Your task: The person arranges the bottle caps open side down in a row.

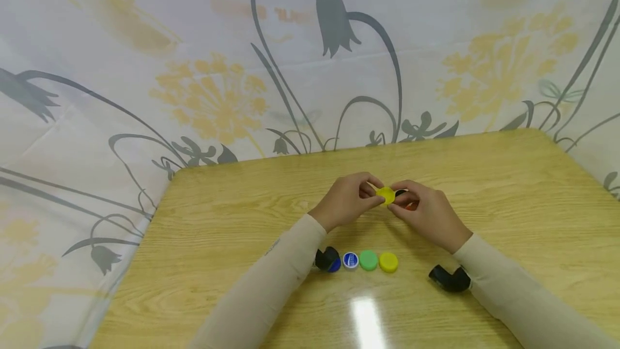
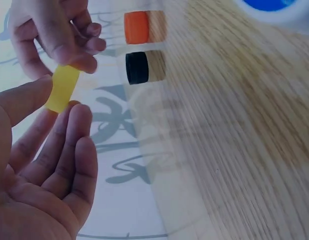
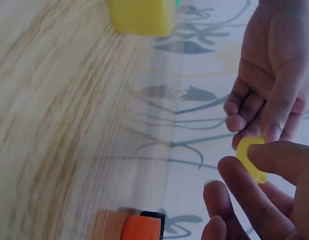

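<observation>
Between my two hands, raised over the middle of the table, is a yellow bottle cap [image 1: 386,195]. My left hand [image 1: 346,199] pinches one edge of this cap [image 2: 63,89] between thumb and fingers. On the other edge, the thumb and fingertips of my right hand [image 1: 430,215] pinch it too, as the right wrist view also shows. Partly hidden behind the right fingers are a black cap [image 1: 400,193] and an orange cap [image 1: 411,206]. In the left wrist view the orange cap [image 2: 137,27] and black cap [image 2: 137,67] stand side by side on the table.
Nearer me is a row of caps: blue [image 1: 334,265], partly covered by the left wrist's black camera [image 1: 329,256], white-and-blue [image 1: 351,260], green [image 1: 368,260] and yellow [image 1: 388,262]. Another black camera [image 1: 450,279] sits at the right wrist. Flower-patterned cloth [image 1: 290,79] surrounds the wooden table [image 1: 232,220].
</observation>
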Motion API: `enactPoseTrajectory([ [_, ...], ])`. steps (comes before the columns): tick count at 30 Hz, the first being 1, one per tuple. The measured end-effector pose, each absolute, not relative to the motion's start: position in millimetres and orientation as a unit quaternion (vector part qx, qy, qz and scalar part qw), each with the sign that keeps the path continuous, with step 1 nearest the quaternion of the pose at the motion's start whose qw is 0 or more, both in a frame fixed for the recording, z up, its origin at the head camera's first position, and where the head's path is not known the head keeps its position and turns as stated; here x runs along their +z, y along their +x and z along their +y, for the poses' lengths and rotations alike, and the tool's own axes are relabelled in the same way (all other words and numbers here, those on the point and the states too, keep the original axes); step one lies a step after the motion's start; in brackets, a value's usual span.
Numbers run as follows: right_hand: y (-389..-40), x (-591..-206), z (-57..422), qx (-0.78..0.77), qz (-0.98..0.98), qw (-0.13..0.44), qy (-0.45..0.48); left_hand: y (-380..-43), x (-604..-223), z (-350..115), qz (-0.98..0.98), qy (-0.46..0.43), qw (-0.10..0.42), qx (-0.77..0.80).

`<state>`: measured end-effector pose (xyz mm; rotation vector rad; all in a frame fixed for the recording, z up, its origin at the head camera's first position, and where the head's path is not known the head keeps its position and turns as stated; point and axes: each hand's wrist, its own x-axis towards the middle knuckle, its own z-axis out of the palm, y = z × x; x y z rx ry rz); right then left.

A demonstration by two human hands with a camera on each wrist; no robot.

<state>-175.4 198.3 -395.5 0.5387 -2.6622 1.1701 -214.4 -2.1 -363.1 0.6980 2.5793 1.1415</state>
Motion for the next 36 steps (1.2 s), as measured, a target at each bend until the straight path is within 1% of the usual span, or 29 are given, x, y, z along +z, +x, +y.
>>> enactPoseTrajectory([
  [5, -172, -390, 196, 0.455, -0.873, 0.051, 0.169, -206, -362, -5, 0.876, 0.246, 0.090, 0.404],
  [8, -170, -387, 195, 0.491, -0.857, 0.021, 0.157, -201, -360, -7, 0.876, 0.255, 0.063, 0.404],
  [11, -169, -383, 194, 0.506, -0.849, 0.004, 0.151, -196, -360, -8, 0.881, 0.265, 0.032, 0.392],
  [18, -166, -381, 190, 0.513, -0.846, -0.004, 0.144, -186, -362, -10, 0.886, 0.306, -0.053, 0.344],
  [21, -165, -380, 190, 0.514, -0.846, -0.004, 0.141, -183, -364, -10, 0.886, 0.315, -0.076, 0.333],
  [27, -163, -379, 188, 0.518, -0.842, -0.002, 0.150, -182, -368, -13, 0.883, 0.310, -0.082, 0.343],
  [32, -162, -382, 187, 0.513, -0.843, 0.009, 0.159, -179, -371, -17, 0.879, 0.298, -0.064, 0.368],
  [36, -164, -384, 187, 0.494, -0.854, 0.035, 0.163, -179, -373, -19, 0.875, 0.295, -0.049, 0.381],
])
